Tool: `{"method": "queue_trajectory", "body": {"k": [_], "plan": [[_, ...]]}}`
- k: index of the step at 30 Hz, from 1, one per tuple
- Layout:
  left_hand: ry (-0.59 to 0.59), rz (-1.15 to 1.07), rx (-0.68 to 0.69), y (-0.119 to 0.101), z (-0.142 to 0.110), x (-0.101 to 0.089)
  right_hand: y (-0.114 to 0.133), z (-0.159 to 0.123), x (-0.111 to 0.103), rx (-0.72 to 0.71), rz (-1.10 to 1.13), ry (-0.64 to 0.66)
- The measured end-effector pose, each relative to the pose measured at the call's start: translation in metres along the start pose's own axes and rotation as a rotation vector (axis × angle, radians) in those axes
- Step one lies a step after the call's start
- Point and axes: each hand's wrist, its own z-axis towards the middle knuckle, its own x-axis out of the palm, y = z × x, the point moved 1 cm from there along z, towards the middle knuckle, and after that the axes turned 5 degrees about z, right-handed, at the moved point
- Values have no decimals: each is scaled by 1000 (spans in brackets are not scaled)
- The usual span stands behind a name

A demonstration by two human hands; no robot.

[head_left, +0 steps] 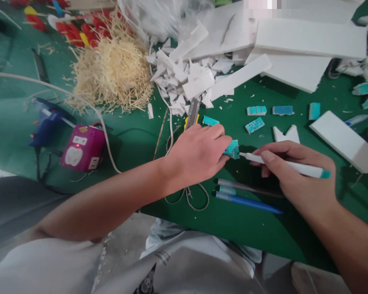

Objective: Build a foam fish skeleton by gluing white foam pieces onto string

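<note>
Closed fingers of my left hand (199,151) grip a small teal-coloured foam piece (233,149), whose right end sticks out. My right hand (300,167) is closed around a white marker pen (303,168) with a teal end; its tip is at or very near the piece's right edge. Behind my left hand lie another teal piece (210,121) and a yellow-and-grey utility knife (192,114). Below the hands rest a blue pen (248,202) and a grey pen (245,186). Several coloured foam blocks (255,125) lie beyond my right hand, near a notched white piece (286,134).
White foam scraps (199,77) and large white boards (309,38) cover the back. Left of them is a heap of straw-like shreds (116,73). A blue glue gun (49,120) and a magenta power socket box (83,148) stand left, with a white cable (95,112) crossing the table.
</note>
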Motion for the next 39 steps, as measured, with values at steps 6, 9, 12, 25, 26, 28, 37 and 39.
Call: {"method": "queue_trajectory", "body": {"k": [6, 9, 12, 25, 26, 28, 37, 39], "plan": [[-30, 27, 13, -1, 0, 2, -4, -4, 2, -68, -44, 2], [-13, 15, 2, -1, 1, 2, 0, -5, 2, -13, -93, -5], [-4, 5, -2, -1, 0, 1, 2, -4, 0, -20, -82, -20], [-14, 7, -2, -2, 0, 1, 9, 0, 2, -50, -35, 73], [-9, 6, -3, -2, 0, 1, 9, 0, 3, -42, -20, 50], [-2, 7, -4, -2, 1, 1, 10, 1, 4, -21, -7, 52], [34, 3, -21, -3, 2, -2, 15, 4, 3, -3, -17, 81], [35, 1, -22, -2, 2, -2, 15, 4, 4, 3, -15, 68]]}}
